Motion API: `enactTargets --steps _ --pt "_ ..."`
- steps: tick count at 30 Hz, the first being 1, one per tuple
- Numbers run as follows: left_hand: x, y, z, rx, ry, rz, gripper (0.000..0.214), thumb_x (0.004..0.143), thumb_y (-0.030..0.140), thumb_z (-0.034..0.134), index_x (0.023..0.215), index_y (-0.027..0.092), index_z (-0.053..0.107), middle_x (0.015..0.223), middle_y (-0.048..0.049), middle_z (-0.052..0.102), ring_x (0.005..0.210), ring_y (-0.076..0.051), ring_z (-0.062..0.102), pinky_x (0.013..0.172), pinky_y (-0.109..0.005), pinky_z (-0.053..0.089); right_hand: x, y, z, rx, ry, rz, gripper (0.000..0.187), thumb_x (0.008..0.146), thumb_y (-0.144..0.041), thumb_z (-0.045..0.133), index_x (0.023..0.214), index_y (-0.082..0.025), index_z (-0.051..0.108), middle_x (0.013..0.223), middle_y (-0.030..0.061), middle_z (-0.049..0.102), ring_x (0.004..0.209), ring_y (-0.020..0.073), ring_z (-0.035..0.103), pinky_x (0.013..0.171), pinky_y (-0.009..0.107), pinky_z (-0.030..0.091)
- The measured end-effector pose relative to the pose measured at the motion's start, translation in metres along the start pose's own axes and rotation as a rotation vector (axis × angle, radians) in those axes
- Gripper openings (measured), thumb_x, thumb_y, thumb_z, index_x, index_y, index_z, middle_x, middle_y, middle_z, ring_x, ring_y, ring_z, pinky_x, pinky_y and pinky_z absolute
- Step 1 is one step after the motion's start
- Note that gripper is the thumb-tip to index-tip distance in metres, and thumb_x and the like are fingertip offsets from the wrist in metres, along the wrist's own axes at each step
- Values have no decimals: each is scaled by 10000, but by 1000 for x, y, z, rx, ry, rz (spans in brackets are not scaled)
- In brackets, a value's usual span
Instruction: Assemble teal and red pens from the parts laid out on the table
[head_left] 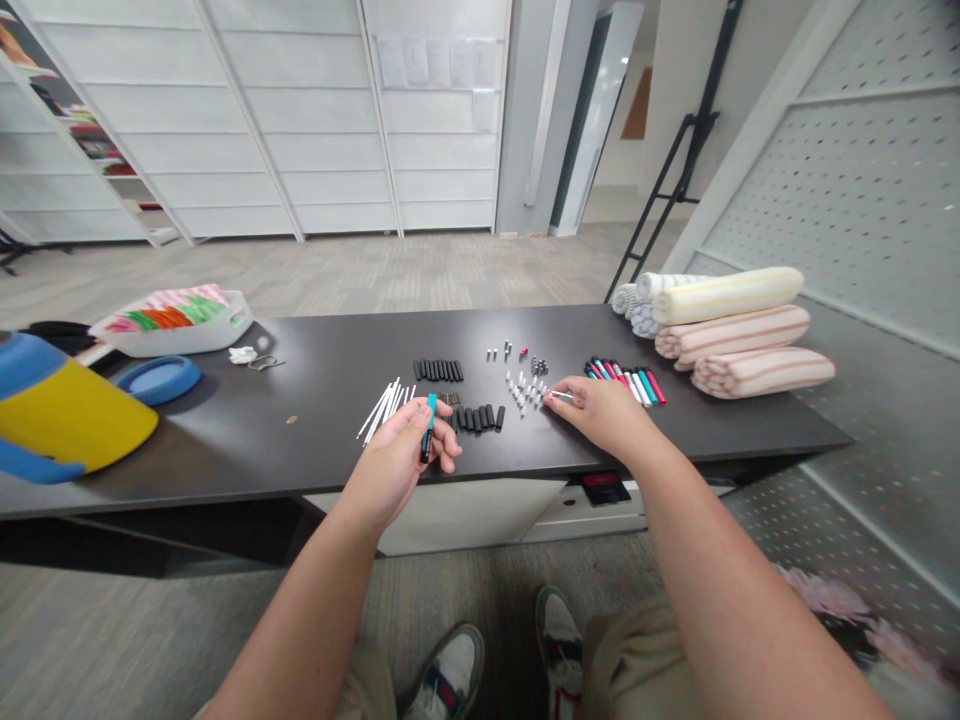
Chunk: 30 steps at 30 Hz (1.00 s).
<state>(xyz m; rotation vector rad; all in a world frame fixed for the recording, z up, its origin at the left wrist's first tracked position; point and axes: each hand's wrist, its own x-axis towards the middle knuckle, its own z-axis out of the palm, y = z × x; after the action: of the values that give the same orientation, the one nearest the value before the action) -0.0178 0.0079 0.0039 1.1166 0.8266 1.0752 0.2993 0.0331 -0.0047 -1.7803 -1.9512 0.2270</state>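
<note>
My left hand (396, 452) is closed around a short pen barrel (430, 425), teal at the top and black at the bottom, held upright above the table's near edge. My right hand (606, 412) pinches a thin, pale pen refill (561, 395), its fingertips beside a group of small white pen parts (520, 382). Left of the barrel lie loose white refills (385, 408), partly covered by my left hand. Black tubes (439, 370) form a row behind it, with shorter black sleeves (480, 419) nearer. Tiny springs (450, 398) show between these rows. Small metallic pieces (539, 367) lie behind the white parts.
Several coloured pens (628, 381) lie right of my right hand, near stacked rolled towels (742, 335). On the left of the dark table (315, 350) are a white basket (180, 338), a blue lid (159, 380) and a yellow-and-blue container (75, 405). A perforated panel (877, 180) borders the right.
</note>
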Motion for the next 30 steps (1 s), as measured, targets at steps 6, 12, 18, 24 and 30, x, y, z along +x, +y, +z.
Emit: enactTargets --steps 6,12,18,24,30 --pt "1 -3 -2 11 -14 -2 350 1028 515 576 1078 169 601 749 -26 701 584 -136 613 714 -296 502 -8 -10 2 180 92 -47 433 949 -608 643 994 -215 818 556 -10 625 514 170 533 559 280 355" --pt "2 -4 -3 13 -13 3 340 1042 505 555 1074 171 606 745 -23 696 582 -133 603 718 -298 499 -6 -24 11 201 -4 -158 289 999 -440 605 1033 -237 807 833 38 799 687 202 684 660 279 439" --pt "2 -6 -4 13 -18 0 333 1048 502 555 1083 176 613 748 -12 689 589 -127 599 730 -298 503 -5 -24 13 145 -22 -178 263 1009 -398 596 1059 -240 800 846 42 805 714 208 702 678 281 435" --pt "2 -6 -4 23 -23 0 313 1053 484 551 1089 179 614 752 -7 685 589 -120 594 744 -297 510 -6 -27 12 91 -6 -178 248 1000 -387 611 1051 -238 803 698 13 739 639 190 666 625 269 383" --pt "2 -5 -3 21 -14 -4 321 1034 492 579 1077 176 618 747 -12 684 587 -119 594 733 -293 513 -5 -29 11 78 0 -164 244 994 -381 609 1058 -229 789 675 7 714 612 183 636 617 264 378"
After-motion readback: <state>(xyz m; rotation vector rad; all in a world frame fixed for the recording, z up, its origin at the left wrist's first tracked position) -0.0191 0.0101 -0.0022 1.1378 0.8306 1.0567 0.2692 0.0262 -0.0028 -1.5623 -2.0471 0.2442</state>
